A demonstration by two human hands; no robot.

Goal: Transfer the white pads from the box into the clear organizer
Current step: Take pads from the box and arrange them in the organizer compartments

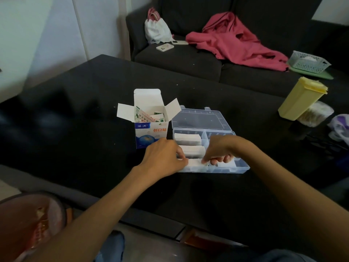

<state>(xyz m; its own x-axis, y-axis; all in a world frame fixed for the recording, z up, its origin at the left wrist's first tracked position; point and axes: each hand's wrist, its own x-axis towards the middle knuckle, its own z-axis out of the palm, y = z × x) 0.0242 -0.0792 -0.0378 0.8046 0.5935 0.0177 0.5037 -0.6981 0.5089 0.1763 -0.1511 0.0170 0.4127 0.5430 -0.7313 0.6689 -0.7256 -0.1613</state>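
tucking a stack of pads into the organizer's front-left slot, left hand and right hand pinching an end each to square it, box open just behind.

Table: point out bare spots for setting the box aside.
Free: dark table left of the box, and the stretch between organizer and yellow container. Crowded: right edge by the bags.
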